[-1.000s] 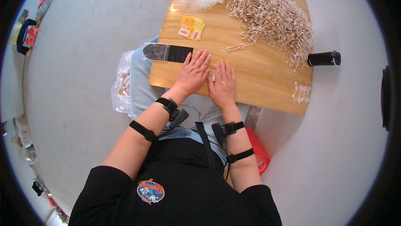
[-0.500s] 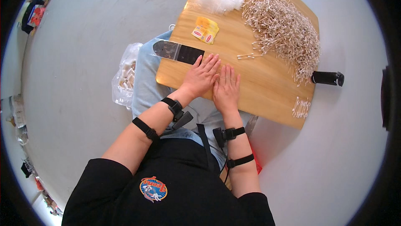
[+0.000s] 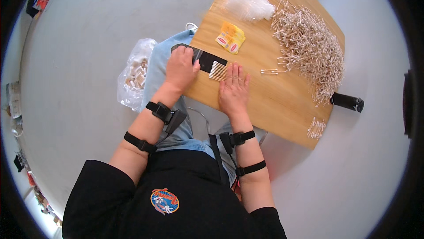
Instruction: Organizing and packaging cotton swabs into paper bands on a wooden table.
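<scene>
My two hands at work on a row of swabs at the near side of the desk (image 3: 278, 110). My right hand (image 3: 234, 91) lies open and flat, its straight fingers over the right part of the swab row (image 3: 217, 71). My left hand (image 3: 181, 67) is curled over the left part of the black strip (image 3: 213, 61); its fingertips are poorly shown, so I cannot tell whether they grip it. For good control, I judge it best to keep even, light pressure across all the shafts, so that none rolls and the tips stay level, while the strip is kept in line with the row. The row lies just beside the strip's right end. The swabs lie side by side, long axes running left to right and slanting slightly toward me at the right; the exposed white tips point left, toward my left hand.
</scene>
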Action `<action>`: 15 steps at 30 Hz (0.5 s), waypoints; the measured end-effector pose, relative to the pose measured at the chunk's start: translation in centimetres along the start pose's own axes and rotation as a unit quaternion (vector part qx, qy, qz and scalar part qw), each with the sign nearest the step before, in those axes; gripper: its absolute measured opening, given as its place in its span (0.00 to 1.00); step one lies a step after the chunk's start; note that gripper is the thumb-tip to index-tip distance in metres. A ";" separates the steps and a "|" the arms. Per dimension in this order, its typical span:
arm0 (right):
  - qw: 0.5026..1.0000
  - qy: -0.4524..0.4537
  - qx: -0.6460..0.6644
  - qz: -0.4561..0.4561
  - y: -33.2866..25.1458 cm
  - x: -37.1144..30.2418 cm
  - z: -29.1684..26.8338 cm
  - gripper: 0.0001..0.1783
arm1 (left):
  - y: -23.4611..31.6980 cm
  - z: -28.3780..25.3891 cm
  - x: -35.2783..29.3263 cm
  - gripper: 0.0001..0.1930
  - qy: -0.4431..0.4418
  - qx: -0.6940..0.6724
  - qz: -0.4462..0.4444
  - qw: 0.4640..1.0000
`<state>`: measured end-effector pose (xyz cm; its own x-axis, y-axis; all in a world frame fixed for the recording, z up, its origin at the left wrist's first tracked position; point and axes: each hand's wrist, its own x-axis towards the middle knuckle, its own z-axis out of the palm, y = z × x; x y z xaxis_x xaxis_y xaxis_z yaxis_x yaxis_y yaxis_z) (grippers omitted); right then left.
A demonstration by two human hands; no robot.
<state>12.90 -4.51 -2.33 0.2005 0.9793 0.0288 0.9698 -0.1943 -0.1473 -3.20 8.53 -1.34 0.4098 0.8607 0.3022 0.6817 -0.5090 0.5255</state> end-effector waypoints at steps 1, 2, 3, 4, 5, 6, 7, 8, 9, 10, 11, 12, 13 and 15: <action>1.000 0.000 0.000 -0.005 -0.4 0.5 0.2 0.36 | 0.2 0.0 0.0 0.12 -0.001 0.008 -0.004 1.000; 1.000 -0.005 -0.003 -0.012 -0.8 0.9 0.3 0.36 | 0.4 0.1 0.1 0.11 -0.001 0.015 -0.008 1.000; 1.000 -0.009 -0.007 -0.018 -1.1 1.4 0.4 0.36 | 0.3 0.4 0.2 0.11 0.002 0.016 -0.010 1.000; 1.000 -0.010 -0.007 -0.024 -1.5 1.7 0.4 0.36 | 0.1 0.7 0.2 0.09 -0.010 0.030 -0.014 0.999; 1.000 -0.018 0.001 -0.023 -1.8 2.1 0.3 0.36 | -0.2 0.9 0.2 0.08 -0.022 0.043 -0.018 0.999; 0.999 -0.026 0.009 -0.022 -2.1 2.4 0.3 0.36 | -0.7 1.0 0.2 0.08 -0.019 0.044 -0.021 0.999; 0.999 -0.027 0.010 -0.024 -2.2 2.6 0.4 0.36 | -0.8 0.9 0.2 0.07 -0.015 0.016 -0.017 1.000; 0.999 -0.022 0.012 -0.027 -2.4 2.7 0.5 0.35 | -1.0 0.9 0.3 0.06 -0.011 -0.012 -0.012 1.000; 0.999 -0.016 0.016 -0.029 -2.5 2.9 0.6 0.35 | -1.2 0.8 0.3 0.06 -0.011 -0.011 -0.014 1.000; 0.999 -0.017 0.015 -0.029 -2.7 3.1 0.6 0.35 | -1.3 0.5 0.4 0.06 -0.020 -0.042 -0.020 0.999; 0.999 -0.017 0.014 -0.030 -2.8 3.3 0.6 0.36 | -1.4 0.3 0.5 0.06 -0.030 -0.074 -0.026 0.997; 0.999 -0.017 0.014 -0.031 -3.0 3.5 0.6 0.36 | -1.5 0.3 0.5 0.06 -0.030 -0.074 -0.026 0.996; 0.999 -0.017 0.013 -0.031 -3.2 3.7 0.6 0.36 | -1.5 0.3 0.5 0.06 -0.038 -0.093 -0.035 0.994; 0.999 -0.011 0.019 -0.026 -3.5 4.0 0.7 0.36 | -1.6 0.2 0.6 0.06 -0.047 -0.112 -0.044 0.992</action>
<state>10.22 0.09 -2.42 0.1469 0.9890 0.0157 0.9727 -0.1415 -0.1840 -3.90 9.85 -2.14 0.4167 0.8914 0.1782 0.5692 -0.4087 0.7134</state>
